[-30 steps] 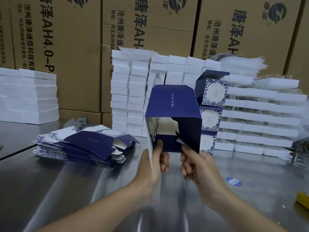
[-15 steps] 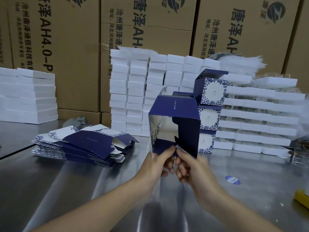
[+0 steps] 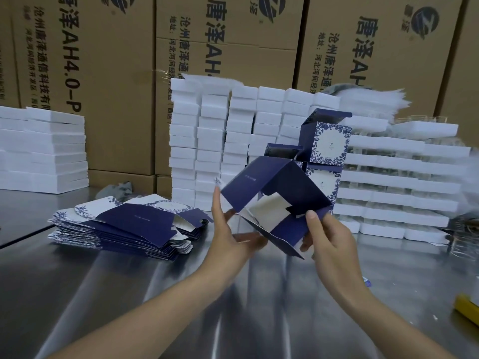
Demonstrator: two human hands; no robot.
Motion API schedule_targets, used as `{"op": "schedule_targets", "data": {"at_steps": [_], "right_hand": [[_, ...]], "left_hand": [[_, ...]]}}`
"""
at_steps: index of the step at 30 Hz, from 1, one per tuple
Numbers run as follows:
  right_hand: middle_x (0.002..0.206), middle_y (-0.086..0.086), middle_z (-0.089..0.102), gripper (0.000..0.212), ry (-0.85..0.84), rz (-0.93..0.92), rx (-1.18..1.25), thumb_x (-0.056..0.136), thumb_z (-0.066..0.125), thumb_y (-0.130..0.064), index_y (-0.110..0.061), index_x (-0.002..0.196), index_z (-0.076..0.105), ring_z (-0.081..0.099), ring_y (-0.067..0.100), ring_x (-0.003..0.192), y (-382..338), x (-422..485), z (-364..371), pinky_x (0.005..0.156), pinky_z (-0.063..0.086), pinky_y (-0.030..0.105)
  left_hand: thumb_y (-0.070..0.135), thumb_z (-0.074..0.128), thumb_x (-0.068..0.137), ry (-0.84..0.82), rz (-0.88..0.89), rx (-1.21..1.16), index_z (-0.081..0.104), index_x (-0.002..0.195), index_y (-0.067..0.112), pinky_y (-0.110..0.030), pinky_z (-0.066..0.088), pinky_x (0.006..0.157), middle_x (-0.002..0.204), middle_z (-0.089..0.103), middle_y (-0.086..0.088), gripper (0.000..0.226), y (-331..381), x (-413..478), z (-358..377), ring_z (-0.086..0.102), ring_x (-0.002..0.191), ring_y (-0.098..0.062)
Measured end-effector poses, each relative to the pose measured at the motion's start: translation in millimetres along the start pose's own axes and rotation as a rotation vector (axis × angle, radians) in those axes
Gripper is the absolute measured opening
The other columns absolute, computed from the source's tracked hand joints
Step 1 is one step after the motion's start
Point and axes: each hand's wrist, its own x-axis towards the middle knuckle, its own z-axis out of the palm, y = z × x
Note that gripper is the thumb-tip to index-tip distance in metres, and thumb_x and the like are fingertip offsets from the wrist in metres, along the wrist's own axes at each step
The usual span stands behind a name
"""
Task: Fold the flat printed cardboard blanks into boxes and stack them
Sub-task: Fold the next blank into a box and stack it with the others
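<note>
The box (image 3: 250, 189) has tipped cornerwise, left grip (image 3: 229, 235) spread against it, right grip (image 3: 329, 237) pinching its corner.

**One head cam, wide lens, aimed forward and down over the steel table (image 3: 77, 294)**

It rides on the person's head, so both forearms come in from 6 o'clock. The left hand (image 3: 228, 237) and right hand (image 3: 329, 244) sit close in at dead centre, on the half-folded box (image 3: 248, 187). The flat blanks (image 3: 134, 221) are near, off toward 9 o'clock. The white stacks (image 3: 212, 141) and brown cartons (image 3: 111, 73) fill 12 o'clock further back. Verticals lean a bit out at the frame edges.
</note>
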Motion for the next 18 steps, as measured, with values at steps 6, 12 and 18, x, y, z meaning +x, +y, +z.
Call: {"op": "schedule_targets", "data": {"at_steps": [6, 12, 18], "right_hand": [[0.127, -0.020, 0.067, 0.043, -0.026, -0.145, -0.026, 0.097, 0.062, -0.049, -0.049, 0.136, 0.044, 0.074, 0.010, 0.106, 4.4, -6.0, 3.1, 0.080, 0.063, 0.039], [0.150, -0.024, 0.056, 0.047, -0.047, -0.388, -0.241, 0.107, 0.038, -0.061, -0.050, 0.153, 0.042, 0.071, 0.013, 0.107, 0.4, -8.9, -0.1, 0.084, 0.056, 0.028], [0.137, -0.031, 0.054, 0.055, -0.105, -0.376, -0.398, 0.102, 0.050, -0.039, -0.062, 0.150, 0.037, 0.069, 0.008, 0.085, 0.0, -3.3, -2.7, 0.074, 0.056, 0.026]], "left_hand": [[0.008, 0.084, 0.085, 0.095, 0.125, 0.296, 0.046, 0.154, 0.039, -0.035, 0.045, 0.118, 0.158, 0.039, 0.005, 0.085, 4.5, 1.7, -0.2, 0.052, 0.138, -0.005], [0.021, 0.086, 0.070, 0.015, 0.165, 0.139, 0.056, 0.141, 0.026, -0.044, 0.058, 0.097, 0.123, 0.076, 0.006, 0.077, -4.4, 8.8, -0.4, 0.071, 0.118, -0.020], [0.043, 0.092, 0.071, -0.028, 0.304, 0.435, 0.003, 0.160, 0.061, -0.037, 0.054, 0.101, 0.147, 0.053, 0.033, 0.127, 4.3, 10.1, -17.2, 0.066, 0.124, -0.001]]}}
